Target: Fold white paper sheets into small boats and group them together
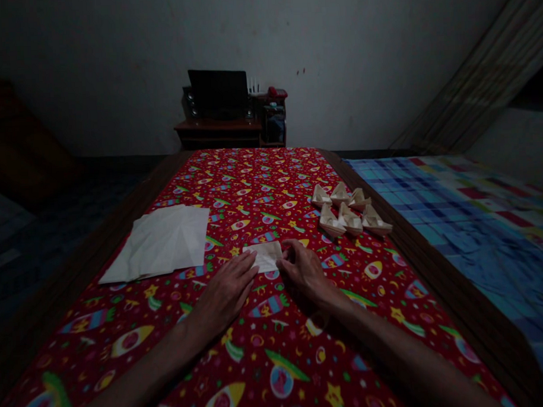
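A small folded sheet of paper, pale and rectangular, lies on the red patterned cloth between my hands. My left hand rests with its fingers stretched out, the tips on the paper's left edge. At the opposite edge, my right hand has thumb and fingers curled together, pinching the paper's right side. Several folded paper boats stand in two rows to the right, beyond my right hand. A fanned stack of white paper sheets lies to the left, apart from my left hand.
The red cloth covers a long table with dark wooden edges. Past its far end stands a desk with a dark monitor and speakers. A bed with a blue plaid cover is at the right.
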### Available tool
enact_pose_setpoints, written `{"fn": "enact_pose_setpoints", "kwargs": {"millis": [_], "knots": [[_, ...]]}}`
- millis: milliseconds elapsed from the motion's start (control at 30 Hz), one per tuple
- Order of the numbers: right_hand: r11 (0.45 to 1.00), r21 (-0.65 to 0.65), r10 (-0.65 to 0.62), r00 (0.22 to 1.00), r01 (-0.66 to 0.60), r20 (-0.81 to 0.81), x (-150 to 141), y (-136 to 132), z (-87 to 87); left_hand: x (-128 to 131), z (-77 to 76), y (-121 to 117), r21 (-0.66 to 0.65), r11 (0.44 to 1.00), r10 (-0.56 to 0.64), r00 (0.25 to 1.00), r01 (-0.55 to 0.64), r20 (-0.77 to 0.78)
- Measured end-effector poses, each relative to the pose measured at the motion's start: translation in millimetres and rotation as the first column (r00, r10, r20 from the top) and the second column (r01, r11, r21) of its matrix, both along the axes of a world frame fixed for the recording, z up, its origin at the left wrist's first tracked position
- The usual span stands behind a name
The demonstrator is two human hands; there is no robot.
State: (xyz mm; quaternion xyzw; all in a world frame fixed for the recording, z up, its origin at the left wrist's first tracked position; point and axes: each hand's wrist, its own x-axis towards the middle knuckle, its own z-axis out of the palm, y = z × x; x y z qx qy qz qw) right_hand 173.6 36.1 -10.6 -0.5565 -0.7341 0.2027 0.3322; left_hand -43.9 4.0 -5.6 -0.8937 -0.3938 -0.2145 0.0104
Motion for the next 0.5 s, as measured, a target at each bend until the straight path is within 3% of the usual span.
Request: {"fn": "enact_pose_setpoints", "kwargs": {"millis": [167, 267, 400, 500], "knots": [[0.999, 0.007, 0.049, 0.996, -0.048, -0.069, -3, -5, 0.3, 1, 4.2, 1, -0.008, 1.000, 0.020, 1.000, -0.020, -0.004], [0.985, 0.164, 0.062, 0.992, -0.044, -0.110, -1, -8, 5.7, 5, 13.2, 7, 0.050, 0.995, 0.083, 0.996, -0.084, 0.032], [0.884, 0.460, 0.063, 0.997, -0.081, 0.054, 3, -10, 18.5, 14, 33.0, 15, 0.136, 0.984, 0.102, 0.989, -0.116, 0.110], [0.788, 0.569, 0.079, 0.955, -0.236, 0.287, 7, -18, 22.0, 19, 41.4, 13, 0.179, 0.983, 0.026, 0.993, -0.046, 0.113]]}}
